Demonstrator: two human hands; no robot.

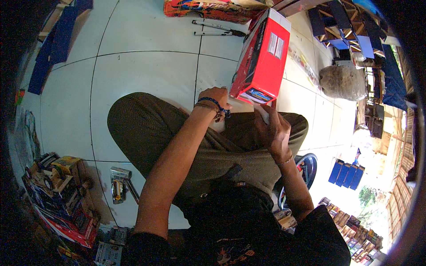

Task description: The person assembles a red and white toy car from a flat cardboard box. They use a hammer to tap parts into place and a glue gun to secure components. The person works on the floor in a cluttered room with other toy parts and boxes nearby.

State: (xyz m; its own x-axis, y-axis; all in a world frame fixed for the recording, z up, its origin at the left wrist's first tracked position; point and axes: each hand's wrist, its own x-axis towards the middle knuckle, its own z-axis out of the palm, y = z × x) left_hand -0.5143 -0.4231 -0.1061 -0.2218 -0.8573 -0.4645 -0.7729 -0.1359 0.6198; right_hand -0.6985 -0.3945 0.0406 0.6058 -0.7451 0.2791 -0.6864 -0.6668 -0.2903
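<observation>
A red box (269,55) with a white far end and a picture on its near end stands tilted in front of my crossed legs. My left hand (214,98), with dark bracelets at its wrist, is closed beside the box's near left corner. Its fingers are turned away, so what they hold, if anything, is hidden. My right hand (276,133) is just below the box's near end, thumb and fingers drawn together. Something pale shows between them, too small to name. Whether either hand touches the box I cannot tell.
Two markers (215,29) lie beyond my knees, near a colourful printed sheet (208,9). A stapler-like metal tool (120,186) lies left of me, beside piled wooden toy vehicles (62,186). To the right are a plastic-wrapped bundle (342,82), blue panels (346,174) and a dark round rim (310,170).
</observation>
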